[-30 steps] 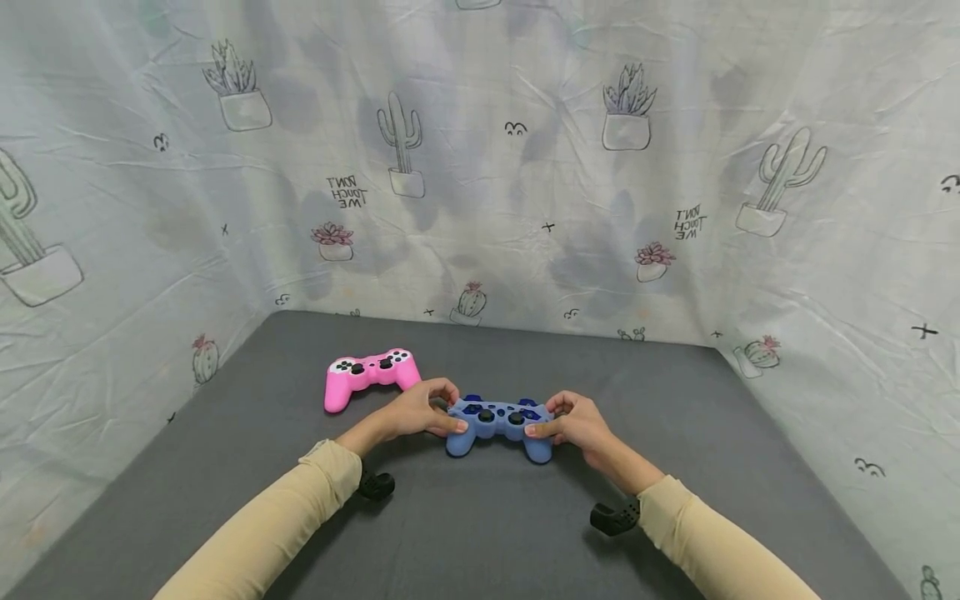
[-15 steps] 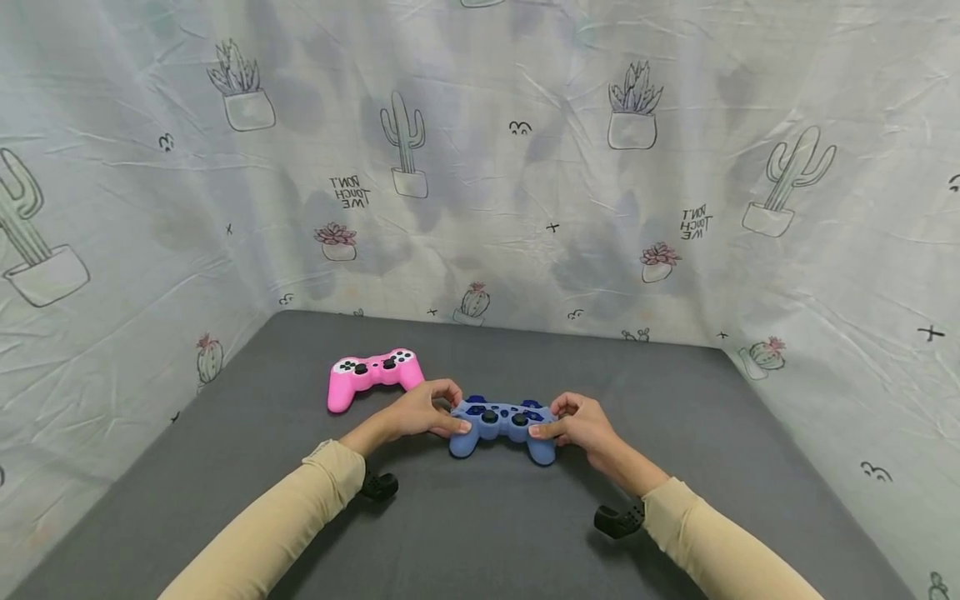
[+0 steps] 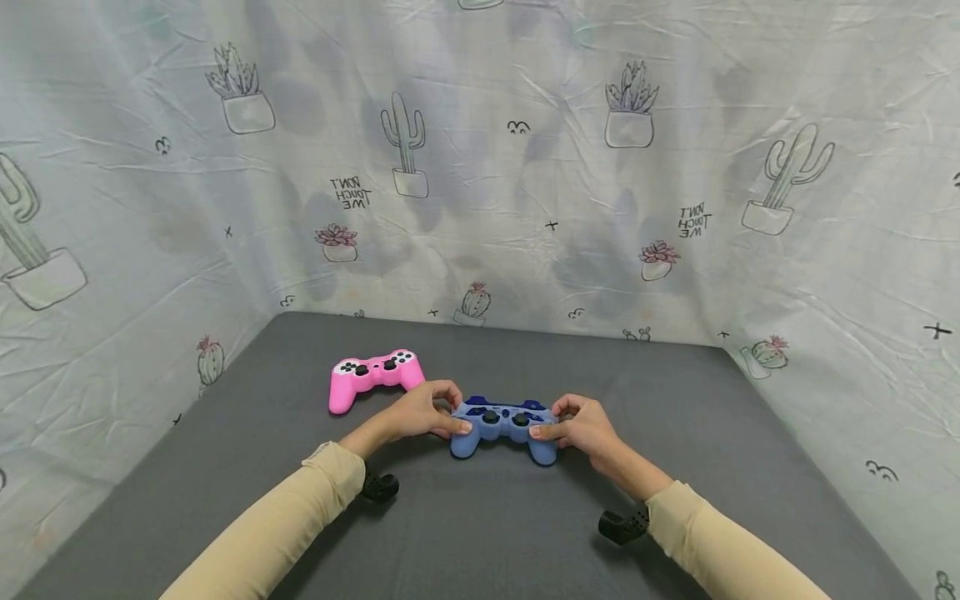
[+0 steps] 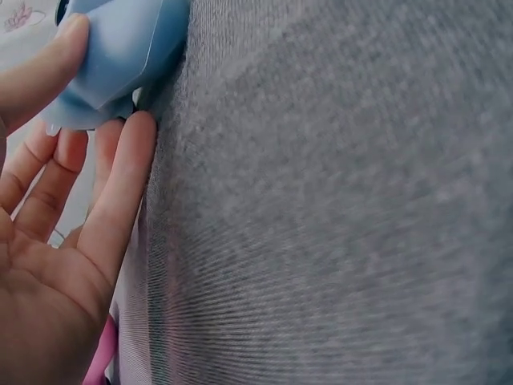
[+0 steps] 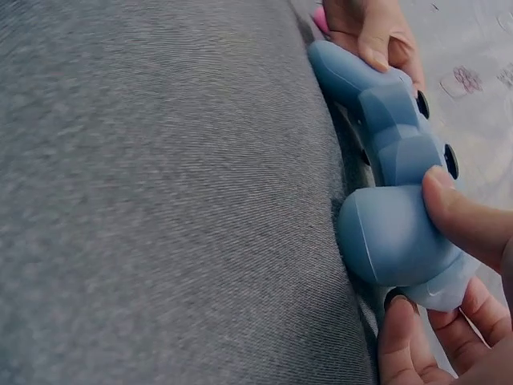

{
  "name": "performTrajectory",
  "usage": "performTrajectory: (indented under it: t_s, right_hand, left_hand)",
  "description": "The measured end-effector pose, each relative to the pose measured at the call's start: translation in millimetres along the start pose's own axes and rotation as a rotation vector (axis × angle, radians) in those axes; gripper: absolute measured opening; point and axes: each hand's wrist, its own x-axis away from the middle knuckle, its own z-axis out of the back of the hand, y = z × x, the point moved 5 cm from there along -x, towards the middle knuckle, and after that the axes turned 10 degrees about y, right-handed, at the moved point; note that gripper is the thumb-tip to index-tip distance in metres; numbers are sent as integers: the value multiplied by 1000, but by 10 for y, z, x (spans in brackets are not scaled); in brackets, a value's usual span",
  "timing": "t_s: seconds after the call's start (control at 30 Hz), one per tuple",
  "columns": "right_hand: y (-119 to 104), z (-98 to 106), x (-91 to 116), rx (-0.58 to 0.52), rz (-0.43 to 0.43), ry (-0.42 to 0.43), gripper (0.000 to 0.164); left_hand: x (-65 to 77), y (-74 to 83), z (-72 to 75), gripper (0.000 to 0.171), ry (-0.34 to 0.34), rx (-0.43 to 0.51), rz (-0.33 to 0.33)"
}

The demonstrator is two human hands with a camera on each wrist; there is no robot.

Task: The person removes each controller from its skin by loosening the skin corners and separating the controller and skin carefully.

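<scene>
A dark blue game controller [image 3: 504, 406] stands on the grey cloth, wrapped in a light blue silicone cover [image 3: 463, 442]. Its two black thumbsticks face up. My left hand [image 3: 420, 410] pinches the cover's left upper corner, the thumb on the front near the left grip. At the opposite corner my right hand [image 3: 585, 425] does the same with thumb and fingers. In the right wrist view the cover [image 5: 393, 233] has a thin loose edge between thumb and fingertips. The left wrist view shows the cover [image 4: 128, 48] above my fingertips.
A pink game controller [image 3: 363, 382] lies behind my left hand, its right grip partly hidden by it. Grey cloth [image 3: 480, 533] covers the table. Pale curtains [image 3: 480, 167] printed with cacti stand behind and at both sides. Black wrist cameras [image 3: 380, 487] hang under my forearms.
Along the controller's top edge the light blue rim has pulled down and a dark blue strip shows instead. Both hands keep their grip in nearly the same place.
</scene>
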Motion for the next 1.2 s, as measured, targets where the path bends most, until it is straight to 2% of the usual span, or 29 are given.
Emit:
performTrajectory:
  t_s: [0.1, 0.3, 0.4, 0.6, 0.8, 0.97, 1.2]
  right_hand:
    - [-52, -15, 34, 37, 68, 4, 43]
    - [-74, -15, 80, 140, 206, 56, 39]
    - [-67, -3, 88, 167, 225, 70, 39]
    - [-83, 8, 74, 131, 222, 36, 39]
    - [-77, 4, 41, 93, 208, 0, 39]
    - [-94, -11, 37, 83, 228, -18, 39]
    - [-93, -53, 43, 88, 239, -16, 37]
  left_hand:
    - [21, 0, 3, 35, 18, -30, -2]
    - [74, 10, -34, 38, 94, -107, -58]
    - [98, 35, -56, 38, 136, -133, -95]
    - [119, 86, -67, 35, 183, -172, -134]
    - [113, 94, -64, 35, 172, -180, -146]
    - [125, 89, -61, 36, 150, -182, -161]
    - [157, 69, -79, 35, 106, -191, -187]
